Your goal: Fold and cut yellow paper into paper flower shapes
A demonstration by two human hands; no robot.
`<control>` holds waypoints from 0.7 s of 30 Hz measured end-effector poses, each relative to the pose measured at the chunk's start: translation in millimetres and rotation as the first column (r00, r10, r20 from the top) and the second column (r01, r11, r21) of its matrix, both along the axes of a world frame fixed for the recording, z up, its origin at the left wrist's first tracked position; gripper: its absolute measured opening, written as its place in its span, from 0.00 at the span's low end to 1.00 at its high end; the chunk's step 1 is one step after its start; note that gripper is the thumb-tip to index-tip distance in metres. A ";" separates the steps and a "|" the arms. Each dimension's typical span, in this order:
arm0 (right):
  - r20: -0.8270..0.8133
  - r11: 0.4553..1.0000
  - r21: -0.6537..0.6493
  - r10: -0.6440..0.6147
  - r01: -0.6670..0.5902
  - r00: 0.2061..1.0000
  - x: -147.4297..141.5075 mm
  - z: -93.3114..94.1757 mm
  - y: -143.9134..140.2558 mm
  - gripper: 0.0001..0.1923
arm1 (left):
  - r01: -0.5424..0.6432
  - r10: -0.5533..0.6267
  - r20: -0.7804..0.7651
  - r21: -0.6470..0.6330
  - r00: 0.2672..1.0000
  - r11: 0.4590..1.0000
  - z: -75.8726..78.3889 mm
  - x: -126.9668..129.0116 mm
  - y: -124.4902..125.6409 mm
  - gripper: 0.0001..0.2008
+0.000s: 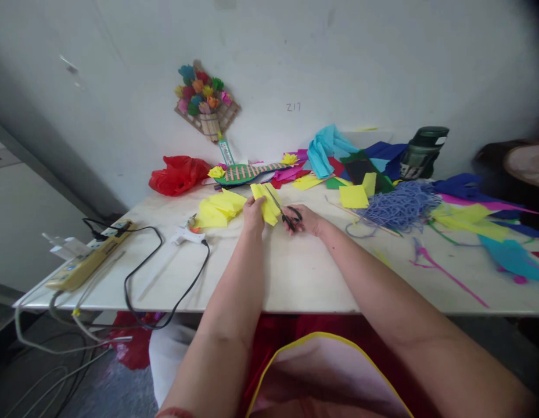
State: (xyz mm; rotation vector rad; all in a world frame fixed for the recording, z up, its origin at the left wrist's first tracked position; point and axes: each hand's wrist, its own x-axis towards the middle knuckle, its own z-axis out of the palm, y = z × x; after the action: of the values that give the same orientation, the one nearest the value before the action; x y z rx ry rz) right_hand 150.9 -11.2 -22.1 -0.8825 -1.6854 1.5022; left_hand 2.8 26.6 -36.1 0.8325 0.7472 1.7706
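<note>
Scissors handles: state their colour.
Black. The scissors sit in the right hand, cutting yellow paper held by the left hand; head view.

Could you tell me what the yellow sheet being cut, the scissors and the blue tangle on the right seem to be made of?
The yellow sheet in the left hand looks like thin matte paper: it holds sharp folds. The scissors in the right hand show slim, probably metal blades and black, likely plastic, loops. The blue tangle looks like soft yarn, in loose fuzzy strands.

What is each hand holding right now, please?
Left hand: closed on the yellow paper.
Right hand: closed on the black scissors.
</note>
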 end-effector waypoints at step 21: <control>-0.045 0.999 -0.028 -0.038 0.037 0.998 -3.6 -2.0 0.0 0.19 | 0.013 -0.013 0.005 -0.002 1.000 1.000 1.0 0.1 0.4 0.10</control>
State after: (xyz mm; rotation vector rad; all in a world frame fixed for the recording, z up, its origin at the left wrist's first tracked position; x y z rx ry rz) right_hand 147.3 -11.1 -24.1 -0.8831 -1.6109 1.5116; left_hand 2.9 27.0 -35.1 0.8296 0.7376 1.7595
